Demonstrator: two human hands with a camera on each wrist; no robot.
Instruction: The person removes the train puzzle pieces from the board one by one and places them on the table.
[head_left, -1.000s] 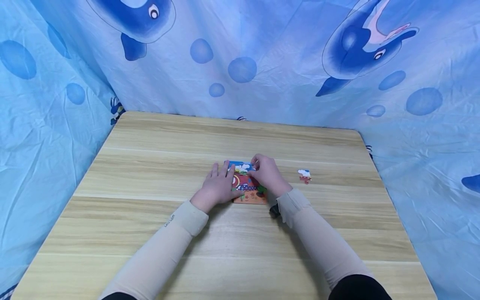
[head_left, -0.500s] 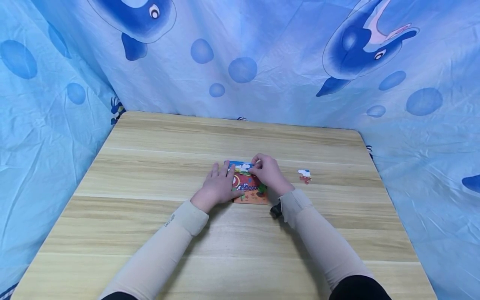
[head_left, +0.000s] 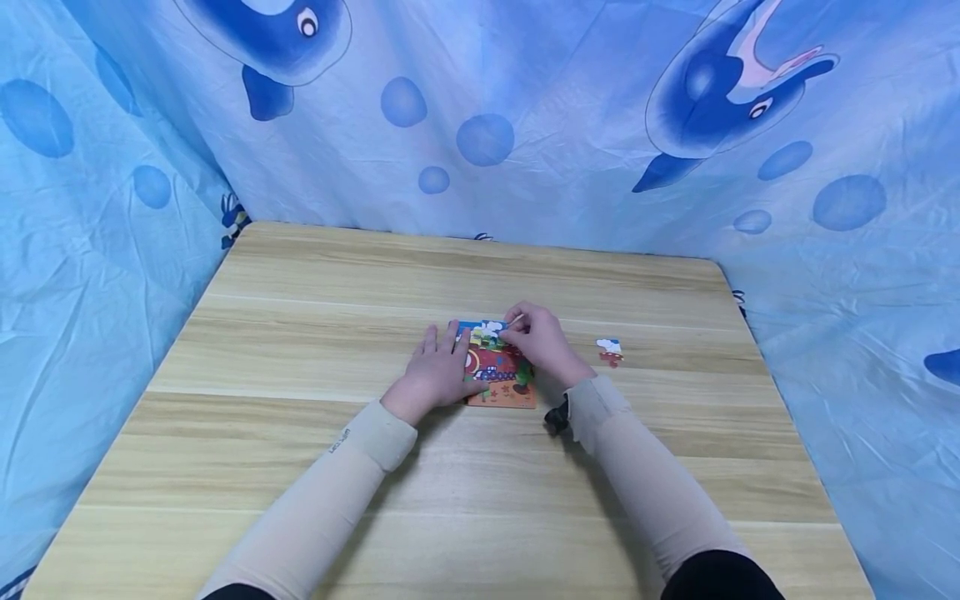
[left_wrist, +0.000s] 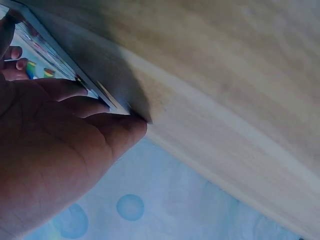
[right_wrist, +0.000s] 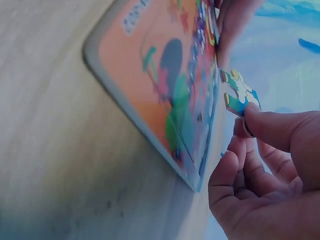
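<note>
A colourful jigsaw puzzle board (head_left: 501, 397) lies flat mid-table, with an orange lower strip and a red middle. The left hand (head_left: 437, 377) rests along its left side, fingers spread and straight over the edge. In the right wrist view, the right hand (right_wrist: 272, 170) pinches a jigsaw piece (right_wrist: 241, 92) between thumb and finger. That piece, white, blue and green with a little yellow, is tilted up above the board's surface. From the head view, the right hand is at the board's upper right corner, with the piece (head_left: 491, 329) over the upper part.
Another loose jigsaw piece (head_left: 610, 352), white, blue and red, lies on the wooden table (head_left: 480, 517) right of the board. A blue curtain (head_left: 570, 183) with dolphins surrounds the table's back and sides. A small black device (head_left: 556, 418) sits at the right wrist.
The right hand has lifted slightly up and to the right, raising the pinched jigsaw piece so more of it shows above the board. The left hand has stayed still.
</note>
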